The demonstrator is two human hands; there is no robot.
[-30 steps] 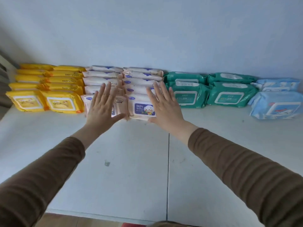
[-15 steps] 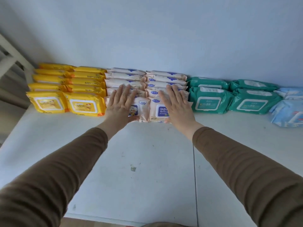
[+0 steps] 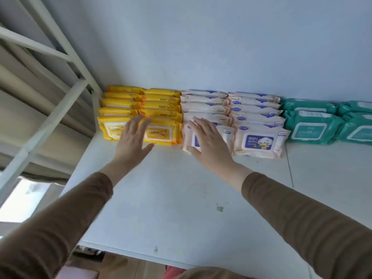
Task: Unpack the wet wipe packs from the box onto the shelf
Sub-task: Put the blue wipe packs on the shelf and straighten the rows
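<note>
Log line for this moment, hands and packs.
left hand: open, over yellow packs | right hand: open, flat on pink packs | green packs: untouched | shelf: packs against wall

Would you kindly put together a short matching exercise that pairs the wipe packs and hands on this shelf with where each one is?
Column one:
1. yellow packs
2. pink packs
3. green packs
4. right hand

Column two:
A. the middle stacks of the row
B. open, over the left front pink pack
C. at the left end, beside the rack frame
D. right of the pink stacks

Pairs: 1-C, 2-A, 3-D, 4-B

The left hand is also open, in front of the yellow packs; motion blur hides whether it touches them.
</note>
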